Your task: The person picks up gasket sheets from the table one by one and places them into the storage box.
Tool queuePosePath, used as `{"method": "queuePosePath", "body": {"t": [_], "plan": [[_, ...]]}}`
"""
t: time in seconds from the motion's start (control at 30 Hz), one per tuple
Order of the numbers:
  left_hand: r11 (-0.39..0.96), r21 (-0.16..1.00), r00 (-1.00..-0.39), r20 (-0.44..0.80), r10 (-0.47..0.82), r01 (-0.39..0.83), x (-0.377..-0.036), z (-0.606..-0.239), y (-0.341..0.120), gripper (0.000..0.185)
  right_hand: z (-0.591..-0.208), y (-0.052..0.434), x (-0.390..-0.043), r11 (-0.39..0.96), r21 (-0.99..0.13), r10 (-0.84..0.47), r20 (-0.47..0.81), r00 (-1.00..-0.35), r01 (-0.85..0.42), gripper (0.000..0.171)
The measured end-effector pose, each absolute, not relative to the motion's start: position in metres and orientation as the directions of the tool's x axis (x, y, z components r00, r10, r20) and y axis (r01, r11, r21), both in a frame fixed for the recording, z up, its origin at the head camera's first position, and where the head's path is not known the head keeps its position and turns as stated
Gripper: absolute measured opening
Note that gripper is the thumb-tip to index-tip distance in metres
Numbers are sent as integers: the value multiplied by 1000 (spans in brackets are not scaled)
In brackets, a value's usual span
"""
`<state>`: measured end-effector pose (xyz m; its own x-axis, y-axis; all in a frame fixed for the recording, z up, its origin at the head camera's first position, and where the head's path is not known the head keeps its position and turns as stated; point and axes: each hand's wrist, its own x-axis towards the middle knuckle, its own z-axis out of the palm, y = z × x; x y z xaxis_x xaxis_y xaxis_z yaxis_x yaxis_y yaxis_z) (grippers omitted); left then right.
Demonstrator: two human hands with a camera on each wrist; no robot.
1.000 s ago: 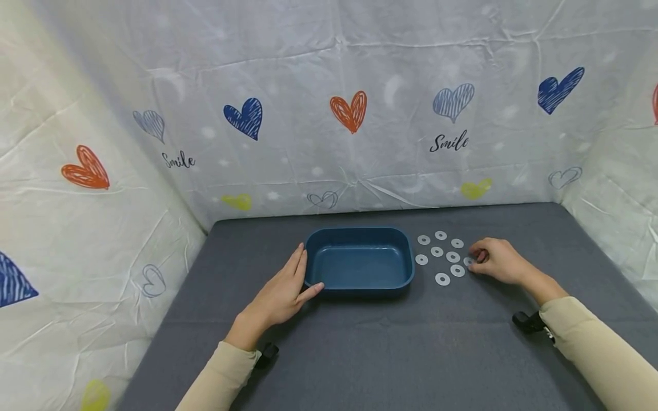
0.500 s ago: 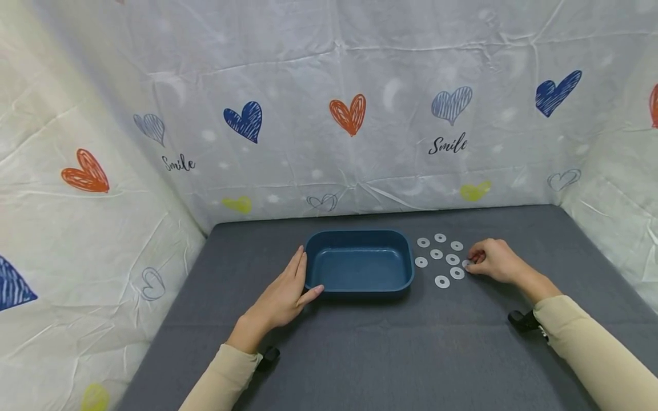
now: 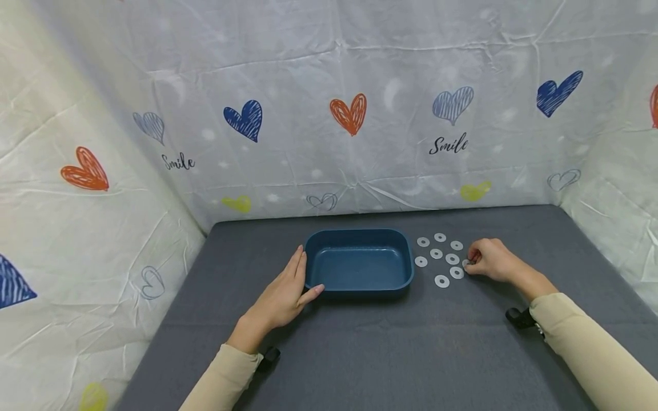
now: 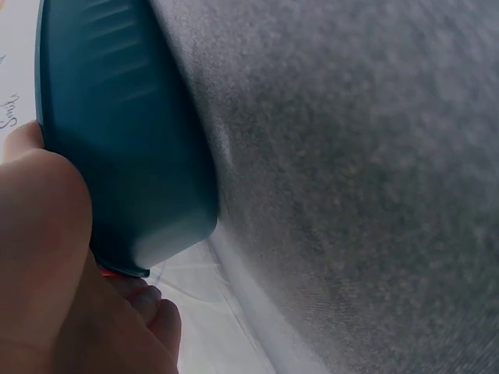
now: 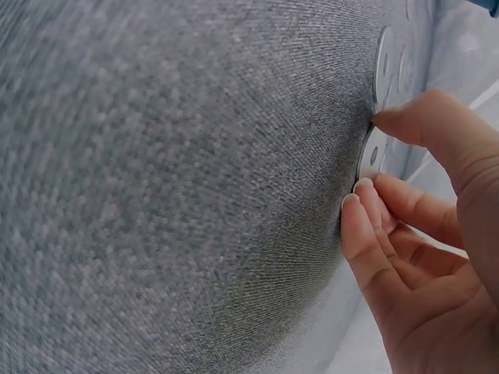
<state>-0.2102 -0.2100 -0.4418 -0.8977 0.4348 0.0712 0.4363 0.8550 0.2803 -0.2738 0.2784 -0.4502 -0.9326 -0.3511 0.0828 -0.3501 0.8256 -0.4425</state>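
Right of middle, right hand [image 3: 490, 260]: pinching one small white washer [image 5: 373, 152] off the gray mat [image 3: 360, 342], edge lifted a bit; same spot as a second ago.
Left of middle, left hand [image 3: 283, 294]: flat against the blue tray [image 3: 360, 237], fingers straight, not moved.
Other washers [image 3: 437, 253]: lying between tray and right hand.
Meaning: pick-up just starting, tray with nothing inside.

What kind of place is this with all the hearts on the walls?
Probably a small tabletop booth set up for filming handwork, not a lived-in room. A crinkled heart-print sheet walls in three sides of a grey cloth-covered table, and only a blue tray and some flat washers lie on it.
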Motion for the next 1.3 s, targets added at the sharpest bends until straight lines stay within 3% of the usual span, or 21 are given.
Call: {"method": "queuePosePath", "body": {"t": [0.7, 1.3], "plan": [[857, 305, -904, 32, 426, 414, -210, -443, -210, 96, -446, 285, -263, 801, -469, -332, 169, -928, -372, 10], [863, 306, -909, 27, 415, 403, -209, -442, -211, 99, -427, 250, -251, 659, -614, -350, 260, -900, -434, 19]]}}
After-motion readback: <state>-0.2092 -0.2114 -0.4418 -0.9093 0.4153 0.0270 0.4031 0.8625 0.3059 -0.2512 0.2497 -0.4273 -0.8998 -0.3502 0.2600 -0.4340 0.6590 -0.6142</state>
